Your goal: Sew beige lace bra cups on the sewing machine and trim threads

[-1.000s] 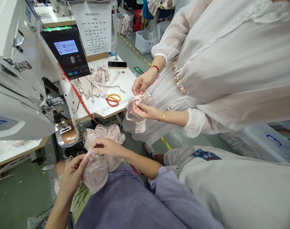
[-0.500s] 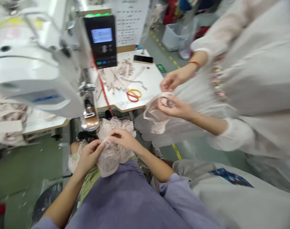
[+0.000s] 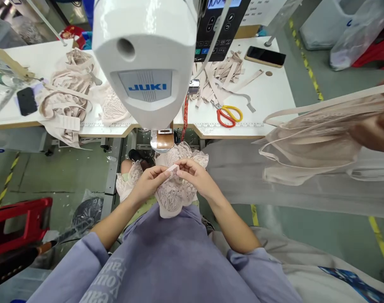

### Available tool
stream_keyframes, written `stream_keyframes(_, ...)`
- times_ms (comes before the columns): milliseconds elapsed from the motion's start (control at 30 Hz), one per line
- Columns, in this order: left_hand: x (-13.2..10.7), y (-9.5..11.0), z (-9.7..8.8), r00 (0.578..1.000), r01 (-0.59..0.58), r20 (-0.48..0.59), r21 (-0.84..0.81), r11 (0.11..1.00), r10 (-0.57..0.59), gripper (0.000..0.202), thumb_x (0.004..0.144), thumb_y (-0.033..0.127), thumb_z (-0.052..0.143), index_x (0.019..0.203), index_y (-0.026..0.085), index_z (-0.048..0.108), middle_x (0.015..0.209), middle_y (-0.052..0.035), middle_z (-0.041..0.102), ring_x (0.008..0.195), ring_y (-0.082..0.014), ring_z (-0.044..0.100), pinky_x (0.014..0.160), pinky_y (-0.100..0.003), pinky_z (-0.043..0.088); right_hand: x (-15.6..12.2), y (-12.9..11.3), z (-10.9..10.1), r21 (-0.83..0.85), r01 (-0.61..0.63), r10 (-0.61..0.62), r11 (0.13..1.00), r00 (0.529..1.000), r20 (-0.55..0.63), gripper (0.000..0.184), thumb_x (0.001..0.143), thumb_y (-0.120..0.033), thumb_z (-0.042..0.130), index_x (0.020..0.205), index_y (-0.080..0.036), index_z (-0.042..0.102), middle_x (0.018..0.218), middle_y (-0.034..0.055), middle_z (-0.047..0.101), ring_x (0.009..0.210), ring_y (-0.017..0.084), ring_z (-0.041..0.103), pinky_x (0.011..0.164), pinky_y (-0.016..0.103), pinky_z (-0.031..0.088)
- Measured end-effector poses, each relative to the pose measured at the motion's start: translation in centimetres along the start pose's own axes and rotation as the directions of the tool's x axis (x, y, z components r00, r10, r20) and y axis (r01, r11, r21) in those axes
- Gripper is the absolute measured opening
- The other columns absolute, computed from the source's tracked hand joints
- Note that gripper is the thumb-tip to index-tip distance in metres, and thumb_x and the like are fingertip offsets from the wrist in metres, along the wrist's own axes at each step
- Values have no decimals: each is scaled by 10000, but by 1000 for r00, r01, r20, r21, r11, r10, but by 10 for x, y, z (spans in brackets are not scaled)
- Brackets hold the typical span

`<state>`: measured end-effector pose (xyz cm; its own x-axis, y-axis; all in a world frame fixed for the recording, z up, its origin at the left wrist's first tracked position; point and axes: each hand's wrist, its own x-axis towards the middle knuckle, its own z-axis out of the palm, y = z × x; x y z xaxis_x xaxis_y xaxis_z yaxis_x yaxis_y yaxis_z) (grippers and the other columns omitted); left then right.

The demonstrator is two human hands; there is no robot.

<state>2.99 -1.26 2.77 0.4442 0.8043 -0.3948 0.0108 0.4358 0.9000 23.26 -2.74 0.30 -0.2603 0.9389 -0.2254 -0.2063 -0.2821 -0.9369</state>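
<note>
A pale pink lace bra [image 3: 171, 201] lies over my lap, its patterned lace cups hanging down toward me. My left hand [image 3: 150, 182] pinches one side of a light edge of it between thumb and fingers. From the other side my right hand [image 3: 195, 176] grips the same edge, so a short light strip shows between the two thumbs. Just beyond my hands hangs the head of a white sewing machine [image 3: 148, 63], with the metal and brown sewing arm [image 3: 162, 141] below it.
On the white table [image 3: 270, 92] lie scissors [image 3: 228, 115], a phone [image 3: 265, 56] and fabric strips [image 3: 225, 75]. A heap of pink garments [image 3: 68, 92] sits left. At right, a co-worker's hand [image 3: 377, 126] holds more pink garments [image 3: 318, 143]. A red stool [image 3: 20, 227] stands lower left.
My view has swung left and now centres on the machine. Both hands still pinch the bra's edge. The co-worker's garments now hang stretched at the right edge.
</note>
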Motion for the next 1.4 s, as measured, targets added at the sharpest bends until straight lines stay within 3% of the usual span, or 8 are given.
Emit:
stream_keyframes(367,-2,8,-4,998,-68,18,296,953,66,319,939,463,601,923,159,695,799,-13,649,704,-127,541,640,-227,403,7,-5,3,-109,30,-36,994,998,-56,204,884,-411,691,890,-208,669,797,-12,614,720,115,548,662,236,434)
stream_keyframes(633,1,10,-2,988,-148,112,543,827,104,400,996,469,442,727,180,510,665,32,452,636,-123,439,598,-240,339,18,-36,-6,-341,85,-51,936,993,109,202,868,-379,672,819,-184,687,797,3,678,713,122,583,696,249,458)
stream_keyframes(733,5,6,-5,991,-134,57,539,832,123,407,995,483,428,715,190,474,665,31,440,647,-131,447,609,-244,344,47,-49,-38,-465,95,-50,880,993,109,232,867,-417,666,902,-193,715,854,16,715,750,142,621,716,263,475)
stream_keyframes(800,8,3,-7,991,-125,31,545,829,129,421,990,494,427,690,199,429,651,35,407,633,-130,423,600,-245,330,79,-61,-74,-624,47,-118,780,990,-73,261,895,-426,622,979,-196,711,922,32,730,812,162,639,760,280,479)
stream_keyframes(900,11,-1,-9,993,-112,23,547,830,119,432,985,512,424,684,204,404,653,35,393,626,-130,402,597,-247,318,136,-85,-130,-819,-239,-281,522,858,-429,255,957,-359,498,1001,-190,683,996,56,723,900,183,634,803,290,456)
stream_keyframes(1000,13,-1,-9,995,-100,29,535,839,100,438,983,529,420,692,202,424,662,27,409,643,-139,417,611,-254,331,185,-104,-169,-805,-375,-287,459,795,-534,171,896,-280,570,953,-155,672,1092,132,697,984,237,621,818,320,436)
stream_keyframes(1233,12,5,-6,992,-105,-3,512,853,124,442,978,525,458,701,188,521,666,11,498,657,-152,483,616,-254,377,213,-124,-181,-732,-392,-235,558,771,-592,125,790,-161,654,706,-180,563,759,74,648,810,202,572,708,292,417)
stream_keyframes(1400,7,11,-2,973,-159,-55,541,826,224,392,1002,397,486,1318,186,586,695,25,589,617,-140,529,597,-238,421,173,-128,-147,-574,-122,-216,810,847,-485,245,949,-422,535,803,-226,517,730,-16,613,566,96,465,516,201,412)
